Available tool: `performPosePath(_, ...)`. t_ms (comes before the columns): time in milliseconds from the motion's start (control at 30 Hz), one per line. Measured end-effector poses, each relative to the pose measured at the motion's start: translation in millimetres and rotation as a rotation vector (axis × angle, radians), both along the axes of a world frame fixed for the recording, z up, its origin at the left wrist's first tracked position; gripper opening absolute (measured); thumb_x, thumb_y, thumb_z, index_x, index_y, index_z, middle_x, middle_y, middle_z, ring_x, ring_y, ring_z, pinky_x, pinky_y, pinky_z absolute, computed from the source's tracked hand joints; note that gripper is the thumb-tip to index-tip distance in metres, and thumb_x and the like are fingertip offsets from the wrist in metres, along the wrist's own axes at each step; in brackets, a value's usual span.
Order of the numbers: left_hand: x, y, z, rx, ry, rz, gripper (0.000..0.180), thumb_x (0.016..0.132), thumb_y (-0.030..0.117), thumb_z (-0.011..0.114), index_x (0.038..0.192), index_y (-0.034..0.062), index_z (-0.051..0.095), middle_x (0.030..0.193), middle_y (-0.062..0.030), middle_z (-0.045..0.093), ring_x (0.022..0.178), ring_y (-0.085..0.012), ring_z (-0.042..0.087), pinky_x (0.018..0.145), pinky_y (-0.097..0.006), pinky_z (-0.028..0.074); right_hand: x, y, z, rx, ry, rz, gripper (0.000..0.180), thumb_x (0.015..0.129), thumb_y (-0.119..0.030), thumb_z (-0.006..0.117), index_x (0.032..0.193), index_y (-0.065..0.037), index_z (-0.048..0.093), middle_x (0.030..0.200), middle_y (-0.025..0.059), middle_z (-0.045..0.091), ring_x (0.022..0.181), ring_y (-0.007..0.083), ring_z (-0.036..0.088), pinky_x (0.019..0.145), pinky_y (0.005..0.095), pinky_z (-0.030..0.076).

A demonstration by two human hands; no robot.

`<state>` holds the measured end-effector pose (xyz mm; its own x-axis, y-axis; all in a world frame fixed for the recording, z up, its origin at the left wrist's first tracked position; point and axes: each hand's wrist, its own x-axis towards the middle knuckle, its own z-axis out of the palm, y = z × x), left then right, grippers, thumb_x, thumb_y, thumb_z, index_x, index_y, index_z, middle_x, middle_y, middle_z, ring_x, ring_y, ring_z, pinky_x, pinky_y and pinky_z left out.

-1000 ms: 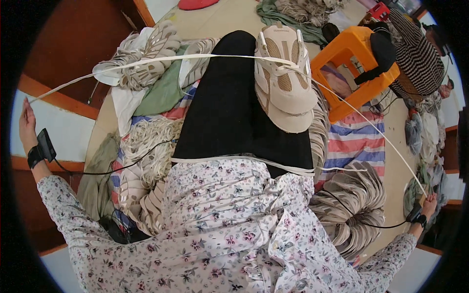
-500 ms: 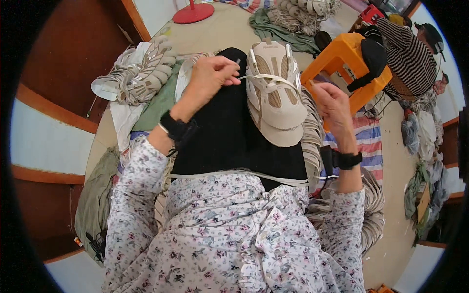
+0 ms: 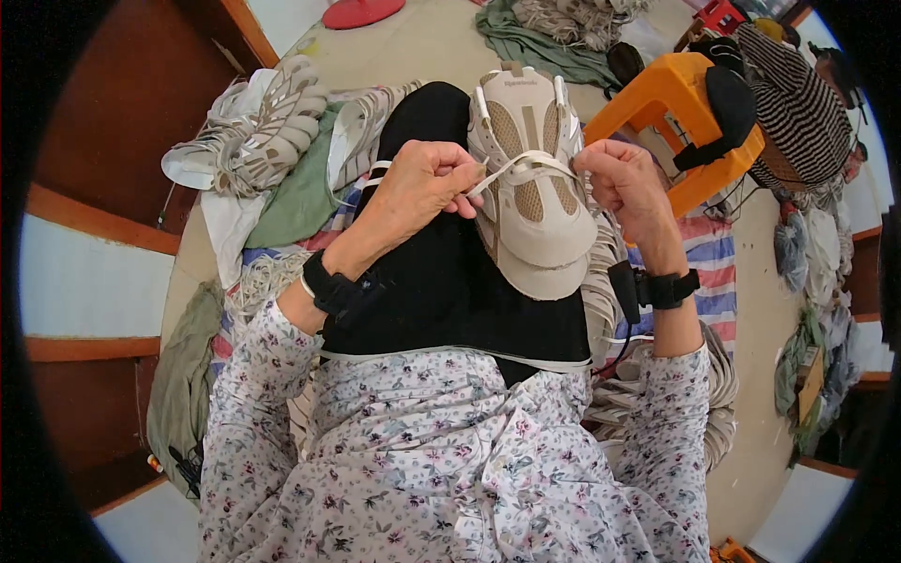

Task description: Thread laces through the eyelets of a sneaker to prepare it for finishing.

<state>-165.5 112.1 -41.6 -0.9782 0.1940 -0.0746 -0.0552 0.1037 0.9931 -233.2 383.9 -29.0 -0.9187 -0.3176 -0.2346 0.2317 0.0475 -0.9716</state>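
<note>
- A beige shoe (image 3: 531, 197) is rested sole-down on the black-clad lap, toe toward the person.
- The left hand (image 3: 422, 183) is closed around one end of the white lace (image 3: 521, 167), just beside the shoe's left edge.
- The right hand (image 3: 627, 178) is clenched on the other end, at the right edge.
- An orange stool (image 3: 657, 98) stands close on the right; little free room is left there.

A beige mesh sneaker (image 3: 532, 178) rests toe-down on the person's black-clad lap. The left hand (image 3: 419, 186) and right hand (image 3: 627, 183) each pinch an end of its flat white lace (image 3: 519, 167), crossed over the tongue. An orange plastic stool (image 3: 678, 111) stands just beside.
</note>
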Motion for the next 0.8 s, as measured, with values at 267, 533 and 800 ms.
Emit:
performPosePath(267,-2,0,0,-0.039,-0.017,-0.039,0.03,0.097,0.029,0.062,0.09,0.0012,0.068,0.077,-0.0039,0.069,0.062,-0.0059,0.063,0.055,-0.017,0.047,-16,-18,33,0.669,0.743,0.087,0.022,0.07,-0.014,0.066,0.073,0.008,0.066,0.057,0.0051,0.057,0.056,0.0135,0.055,0.056,0.0303,0.047)
performPosePath(533,-11,3,-1,-0.069,0.021,-0.081,0.026,0.096,0.024,0.062,0.091,-0.0004,0.07,0.075,-0.0043,0.069,0.06,-0.0053,0.062,0.052,-0.016,0.046,-13,-25,31,0.616,0.67,0.171,0.018,0.073,-0.012,0.065,0.074,0.006,0.064,0.058,0.0112,0.056,0.056,0.0152,0.055,0.057,0.0294,0.047)
performPosePath(800,-16,5,5,-0.106,-0.051,-0.064,0.026,0.094,0.022,0.064,0.087,-0.0019,0.071,0.071,-0.003,0.067,0.059,-0.0058,0.062,0.052,-0.017,0.045,1,-39,22,0.665,1.287,0.014,0.006,0.076,-0.01,0.068,0.079,-0.005,0.069,0.077,0.0093,0.066,0.077,0.0298,0.062,0.068,0.0373,0.047)
